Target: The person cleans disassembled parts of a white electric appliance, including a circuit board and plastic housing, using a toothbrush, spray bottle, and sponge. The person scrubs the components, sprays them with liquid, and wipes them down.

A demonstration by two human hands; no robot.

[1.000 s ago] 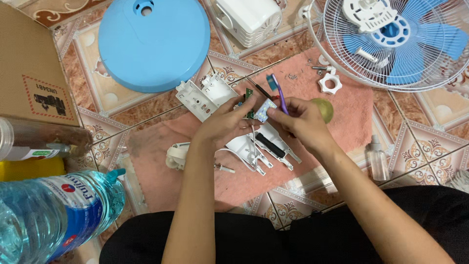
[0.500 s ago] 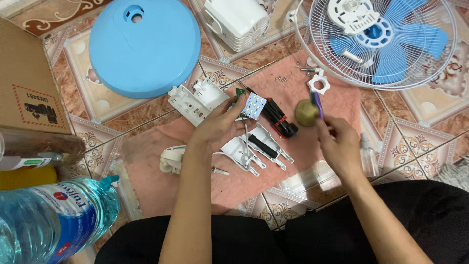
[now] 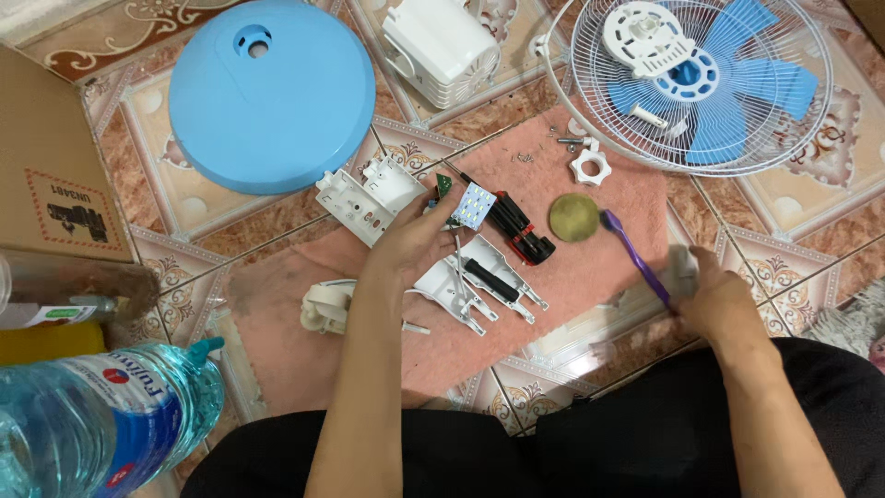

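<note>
The small circuit board (image 3: 473, 205) sits pinched in the left hand (image 3: 410, 247) over the pink mat (image 3: 608, 267), while the right hand (image 3: 714, 297), gripping a purple toothbrush (image 3: 634, 256), seems mid-cleaning; next, bristles must meet board gently.

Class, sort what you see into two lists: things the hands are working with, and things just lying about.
In hand:
left hand holds small circuit board
right hand holds purple toothbrush

Lying about:
blue round cover
fan grille
water bottle
cardboard box

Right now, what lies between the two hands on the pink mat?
In the head view, between left hand and right hand: a black-and-red tool and round olive disc.
</note>
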